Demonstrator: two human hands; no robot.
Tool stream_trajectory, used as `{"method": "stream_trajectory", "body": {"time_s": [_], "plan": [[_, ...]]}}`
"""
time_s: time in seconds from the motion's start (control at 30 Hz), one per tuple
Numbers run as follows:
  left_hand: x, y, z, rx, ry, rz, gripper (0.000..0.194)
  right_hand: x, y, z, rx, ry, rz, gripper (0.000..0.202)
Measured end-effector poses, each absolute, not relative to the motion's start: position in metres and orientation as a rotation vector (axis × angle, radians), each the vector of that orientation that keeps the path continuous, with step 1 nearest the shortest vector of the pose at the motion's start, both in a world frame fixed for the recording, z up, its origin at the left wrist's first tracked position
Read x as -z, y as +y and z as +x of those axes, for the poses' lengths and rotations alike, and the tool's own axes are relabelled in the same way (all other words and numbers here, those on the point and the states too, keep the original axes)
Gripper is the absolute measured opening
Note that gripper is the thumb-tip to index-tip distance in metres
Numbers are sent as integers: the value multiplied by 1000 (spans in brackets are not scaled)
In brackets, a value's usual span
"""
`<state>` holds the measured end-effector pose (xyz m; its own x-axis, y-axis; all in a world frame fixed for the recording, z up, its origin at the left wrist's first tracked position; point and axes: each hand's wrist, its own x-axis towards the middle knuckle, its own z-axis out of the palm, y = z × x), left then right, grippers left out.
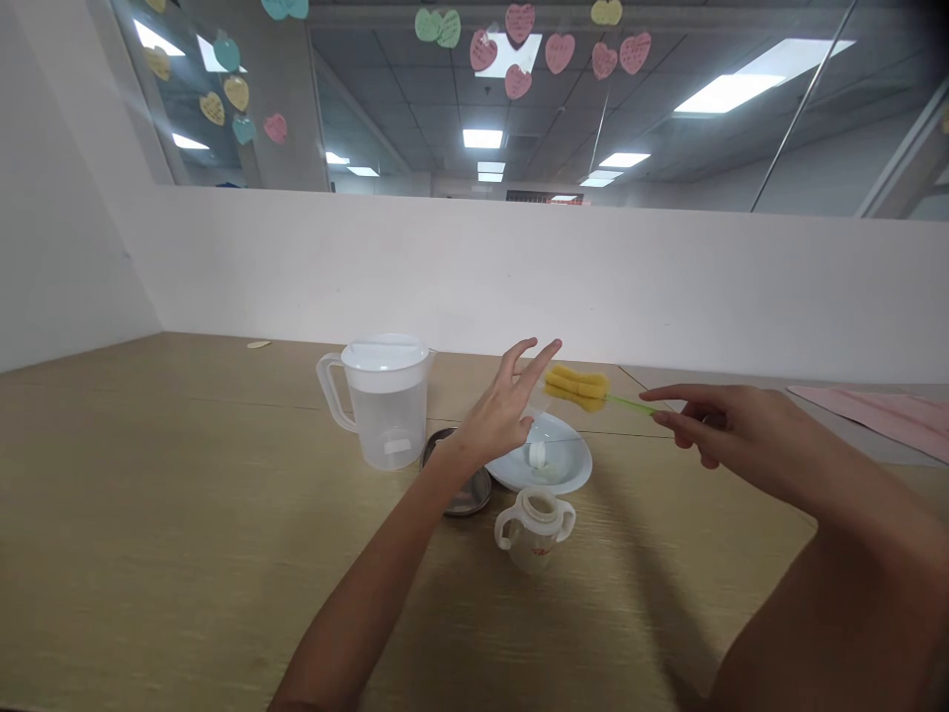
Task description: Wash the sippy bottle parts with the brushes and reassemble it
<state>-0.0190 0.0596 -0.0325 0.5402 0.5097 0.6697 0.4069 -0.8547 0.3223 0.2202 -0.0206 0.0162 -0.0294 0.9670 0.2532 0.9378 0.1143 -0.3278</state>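
The place looked like an office or a similar shared workplace. Behind the wood-toned tabletop [222,554], a plain white wall [474,267] rose to a wide band of glass [415,129], where a tiled ceiling [422,74] and rectangular light panels [482,138] showed. Heart-shaped notes [560,53] in pink, yellow, green and blue, several with writing on them, dotted the glass.
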Motion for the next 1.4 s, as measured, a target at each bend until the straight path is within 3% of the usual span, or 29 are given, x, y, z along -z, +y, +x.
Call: {"method": "stream_trajectory", "body": {"time_s": [0.33,0.83,1.1,1.4], "plan": [[30,62,-21,-1134,949,2648,90,-20,-31,209,-39,-1980,-1848,43],[21,41,-10,-1125,736,2655,88,-16,-25,196,9,-2095,-1763,38],[2,28,-21,-1188,751,2616,79,-22,-16,203,-345,-2143,-1734,45],[0,35,-32,-1125,655,2504,67,-22,-13,203,-275,-1966,-1674,52]]}}
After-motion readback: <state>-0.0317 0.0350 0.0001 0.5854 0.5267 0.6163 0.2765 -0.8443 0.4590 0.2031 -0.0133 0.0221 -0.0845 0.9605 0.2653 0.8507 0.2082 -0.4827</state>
